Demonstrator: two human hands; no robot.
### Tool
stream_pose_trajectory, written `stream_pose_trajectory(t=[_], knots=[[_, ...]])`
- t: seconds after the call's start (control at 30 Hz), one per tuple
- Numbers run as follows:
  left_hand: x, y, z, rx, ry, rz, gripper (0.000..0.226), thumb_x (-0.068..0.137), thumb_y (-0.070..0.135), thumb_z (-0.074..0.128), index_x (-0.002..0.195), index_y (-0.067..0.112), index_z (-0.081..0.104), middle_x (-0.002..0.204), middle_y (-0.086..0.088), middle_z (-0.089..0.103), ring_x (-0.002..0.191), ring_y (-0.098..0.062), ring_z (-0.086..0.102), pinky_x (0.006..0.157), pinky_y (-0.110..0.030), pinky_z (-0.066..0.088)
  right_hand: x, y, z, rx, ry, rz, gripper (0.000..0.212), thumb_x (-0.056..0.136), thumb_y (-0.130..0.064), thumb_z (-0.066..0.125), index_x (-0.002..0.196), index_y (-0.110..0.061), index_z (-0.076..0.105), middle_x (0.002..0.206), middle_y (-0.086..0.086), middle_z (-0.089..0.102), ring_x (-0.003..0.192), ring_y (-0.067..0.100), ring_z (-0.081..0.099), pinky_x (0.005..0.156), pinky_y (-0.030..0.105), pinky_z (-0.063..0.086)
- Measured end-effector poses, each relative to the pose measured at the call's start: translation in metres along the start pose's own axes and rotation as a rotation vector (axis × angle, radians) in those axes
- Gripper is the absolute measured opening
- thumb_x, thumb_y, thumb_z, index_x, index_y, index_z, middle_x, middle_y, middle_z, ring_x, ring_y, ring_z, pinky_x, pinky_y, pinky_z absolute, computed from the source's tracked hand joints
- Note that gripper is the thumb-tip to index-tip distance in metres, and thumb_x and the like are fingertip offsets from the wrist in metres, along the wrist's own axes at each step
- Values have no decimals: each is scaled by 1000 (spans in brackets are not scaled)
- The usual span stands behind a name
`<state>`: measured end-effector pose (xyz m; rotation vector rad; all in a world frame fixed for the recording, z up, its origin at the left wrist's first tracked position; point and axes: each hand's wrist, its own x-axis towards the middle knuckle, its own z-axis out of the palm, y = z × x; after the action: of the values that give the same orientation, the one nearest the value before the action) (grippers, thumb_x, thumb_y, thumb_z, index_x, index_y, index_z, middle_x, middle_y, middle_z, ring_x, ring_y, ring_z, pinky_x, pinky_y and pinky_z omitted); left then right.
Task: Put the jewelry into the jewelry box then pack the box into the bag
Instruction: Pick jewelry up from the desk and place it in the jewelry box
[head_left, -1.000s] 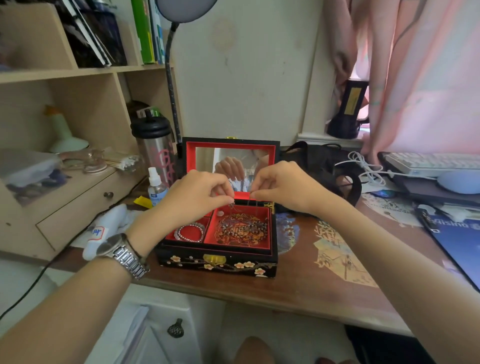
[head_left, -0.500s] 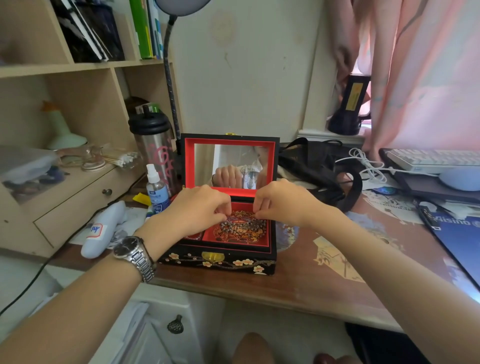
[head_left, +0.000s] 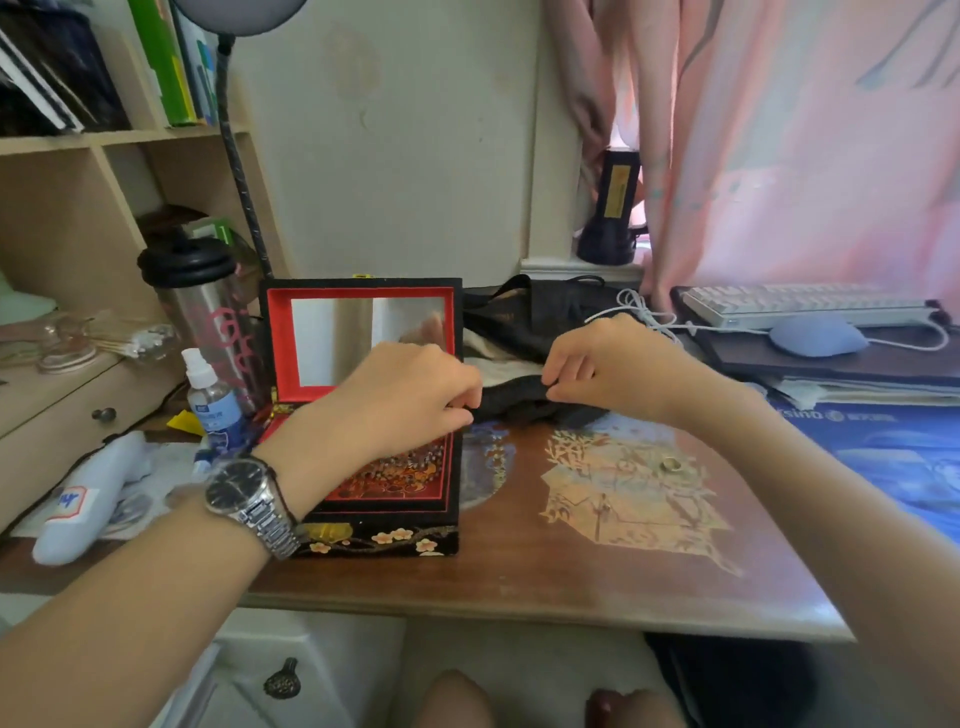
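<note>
The black lacquered jewelry box (head_left: 379, 538) stands open on the desk, its mirrored lid upright and a beaded necklace (head_left: 405, 467) lying in its red tray. My left hand (head_left: 400, 405) hovers over the box's right side with curled fingers that reach the edge of the black bag (head_left: 540, 317); whether it grips the fabric is unclear. My right hand (head_left: 608, 364) pinches the bag's front edge. The bag lies slumped behind and to the right of the box. A small gold ring (head_left: 670, 463) rests on the desk below my right wrist.
Left of the box stand a steel tumbler (head_left: 208, 312) and a spray bottle (head_left: 210, 400), with a white device (head_left: 88, 499) near the desk edge. A keyboard (head_left: 805, 306), a mouse (head_left: 815, 336) and a white cable (head_left: 644, 312) lie at the back right. A lamp stem (head_left: 244, 182) rises behind the box.
Both hands have left the spot above the box tray, where they lowered the necklace, and moved right to the bag's edge. The necklace now lies in the tray.
</note>
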<state>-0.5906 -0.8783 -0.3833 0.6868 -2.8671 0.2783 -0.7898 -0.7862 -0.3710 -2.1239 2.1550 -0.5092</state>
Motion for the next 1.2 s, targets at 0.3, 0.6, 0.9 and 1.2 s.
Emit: stream_pose_trajectory(t=[0.3, 0.6, 0.9, 1.2], knots=[[62, 72, 26, -63, -22, 140, 14, 87, 35, 56, 97, 29, 64, 94, 6, 69, 88, -15, 63, 70, -32, 49, -56, 73, -11, -18, 19, 178, 5, 78, -22, 71, 81, -25, 73, 69, -18, 63, 75, 10, 63, 78, 40, 56], [102, 128, 57, -137, -76, 176, 23, 89, 37, 55, 110, 27, 61, 107, 3, 68, 100, -21, 62, 78, -36, 49, -86, 118, 2, 28, -7, 305, 9, 79, -24, 70, 88, -24, 73, 69, -20, 60, 75, 9, 62, 76, 40, 56], [130, 146, 91, -215, -154, 159, 40, 85, 46, 59, 119, 25, 58, 112, 4, 62, 105, -20, 59, 78, -37, 50, -105, 141, 19, 68, -41, 407, 14, 76, -28, 66, 88, -28, 72, 69, -20, 60, 82, 11, 64, 75, 35, 56], [136, 149, 99, -264, -155, 164, 21, 89, 41, 57, 104, 27, 62, 109, 7, 62, 102, -18, 59, 76, -34, 46, -108, 151, 24, 90, -45, 418, 17, 77, -31, 67, 93, -26, 71, 83, -12, 68, 85, 13, 64, 78, 38, 56]])
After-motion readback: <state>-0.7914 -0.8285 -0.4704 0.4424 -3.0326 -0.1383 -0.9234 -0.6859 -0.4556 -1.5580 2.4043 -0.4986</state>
